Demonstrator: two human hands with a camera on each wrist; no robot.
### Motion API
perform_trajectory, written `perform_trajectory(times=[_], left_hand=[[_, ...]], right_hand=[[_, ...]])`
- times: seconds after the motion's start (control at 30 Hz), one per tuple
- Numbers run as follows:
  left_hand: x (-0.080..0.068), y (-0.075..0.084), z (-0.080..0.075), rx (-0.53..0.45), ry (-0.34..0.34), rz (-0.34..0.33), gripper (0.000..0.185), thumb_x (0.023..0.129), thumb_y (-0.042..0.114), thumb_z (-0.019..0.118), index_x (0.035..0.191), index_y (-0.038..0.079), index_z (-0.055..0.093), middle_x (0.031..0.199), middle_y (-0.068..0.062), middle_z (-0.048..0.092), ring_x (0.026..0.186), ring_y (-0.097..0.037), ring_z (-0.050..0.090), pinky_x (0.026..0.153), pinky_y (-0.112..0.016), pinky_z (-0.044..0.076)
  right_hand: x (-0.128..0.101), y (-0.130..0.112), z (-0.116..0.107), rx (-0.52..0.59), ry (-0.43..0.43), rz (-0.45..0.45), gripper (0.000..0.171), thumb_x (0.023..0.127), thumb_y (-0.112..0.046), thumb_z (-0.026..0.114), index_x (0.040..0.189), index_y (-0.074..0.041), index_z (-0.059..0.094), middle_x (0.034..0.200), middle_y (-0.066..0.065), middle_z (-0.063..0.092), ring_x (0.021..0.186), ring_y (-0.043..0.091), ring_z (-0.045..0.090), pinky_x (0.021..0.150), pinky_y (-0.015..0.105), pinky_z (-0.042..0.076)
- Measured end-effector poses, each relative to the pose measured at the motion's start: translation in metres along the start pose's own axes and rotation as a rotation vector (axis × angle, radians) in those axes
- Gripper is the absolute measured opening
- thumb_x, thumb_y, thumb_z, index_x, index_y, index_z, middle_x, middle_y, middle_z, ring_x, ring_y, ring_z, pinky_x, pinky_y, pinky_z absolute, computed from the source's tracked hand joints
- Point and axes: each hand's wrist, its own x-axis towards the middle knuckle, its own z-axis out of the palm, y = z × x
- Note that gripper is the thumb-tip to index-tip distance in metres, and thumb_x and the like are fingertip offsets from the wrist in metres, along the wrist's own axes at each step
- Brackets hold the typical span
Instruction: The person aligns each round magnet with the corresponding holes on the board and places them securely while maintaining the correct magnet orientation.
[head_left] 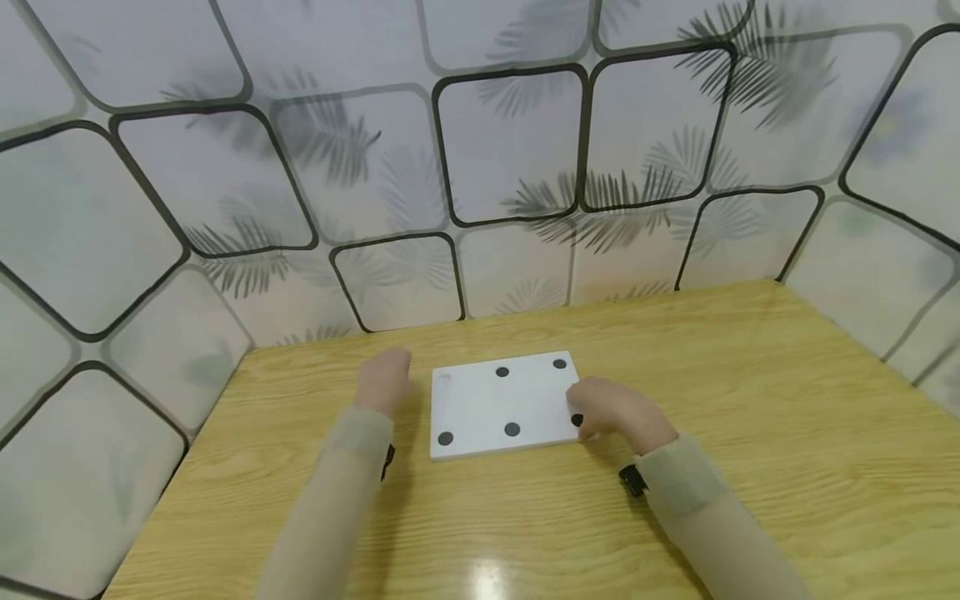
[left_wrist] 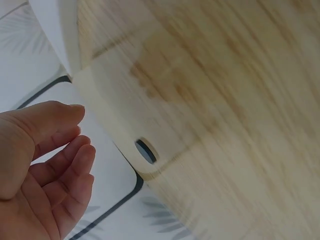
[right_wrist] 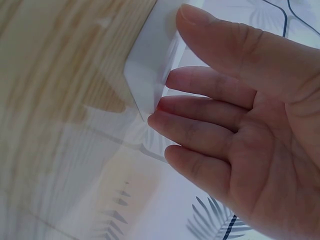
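A white board (head_left: 502, 404) with black dots lies flat on the wooden table (head_left: 750, 400), its long axis running left to right, between the two hands. The right hand (head_left: 611, 408) is the nearer one — it rests at the board's right edge, covering the near right corner, so the board lies directly to its left. In the right wrist view the fingers (right_wrist: 210, 107) are straight and loosely together, their tips touching the white corner (right_wrist: 150, 75) without curling round it. The left hand (head_left: 384, 379) sits on the table just beside the board's far left corner, apart from it by a narrow strip of wood; the board lies to its right. In the left wrist view its fingers (left_wrist: 60, 165) are relaxed, slightly bent and holding nothing — the board's edge (left_wrist: 57, 30) shows only at the top of that view.
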Motion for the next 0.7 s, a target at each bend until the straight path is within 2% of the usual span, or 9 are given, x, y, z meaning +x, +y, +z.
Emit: perform_trajectory(times=[0.23, 0.43, 0.5, 0.7], left_hand=[[-0.003, -0.021, 0.004, 0.005, 0.008, -0.017, 0.015, 0.083, -0.004, 0.050, 0.070, 0.004, 0.054, 0.066, -0.007, 0.053, 0.059, -0.018, 0.048, 0.054, -0.033, 0.043], [-0.003, -0.038, 0.010, 0.004, -0.023, -0.032, 0.007, 0.083, -0.001, 0.056, 0.076, 0.000, 0.057, 0.071, -0.010, 0.055, 0.062, -0.020, 0.051, 0.055, -0.034, 0.044], [-0.003, -0.041, 0.011, -0.001, -0.033, -0.041, 0.004, 0.082, 0.002, 0.059, 0.080, -0.001, 0.058, 0.073, -0.011, 0.056, 0.065, -0.021, 0.053, 0.057, -0.035, 0.045], [-0.005, -0.043, 0.010, -0.061, -0.082, -0.073, 0.012, 0.082, 0.009, 0.062, 0.087, -0.002, 0.059, 0.080, -0.013, 0.058, 0.072, -0.024, 0.055, 0.064, -0.038, 0.046]], right_hand=[[0.002, 0.000, -0.001, 0.004, -0.011, 0.012, 0.022, 0.069, -0.004, 0.071, 0.073, -0.004, 0.049, 0.065, 0.004, 0.043, 0.061, 0.017, 0.037, 0.056, 0.029, 0.031], [0.003, 0.002, -0.001, 0.001, -0.017, 0.018, 0.022, 0.069, -0.005, 0.071, 0.073, -0.005, 0.049, 0.065, 0.004, 0.042, 0.061, 0.017, 0.038, 0.056, 0.029, 0.031], [0.003, 0.003, -0.001, 0.001, -0.018, 0.020, 0.022, 0.069, -0.005, 0.071, 0.073, -0.005, 0.049, 0.065, 0.004, 0.042, 0.061, 0.017, 0.038, 0.056, 0.029, 0.031], [0.003, 0.002, -0.001, 0.008, -0.023, 0.019, 0.022, 0.070, -0.005, 0.071, 0.073, -0.005, 0.049, 0.065, 0.004, 0.043, 0.061, 0.017, 0.038, 0.055, 0.029, 0.031]])
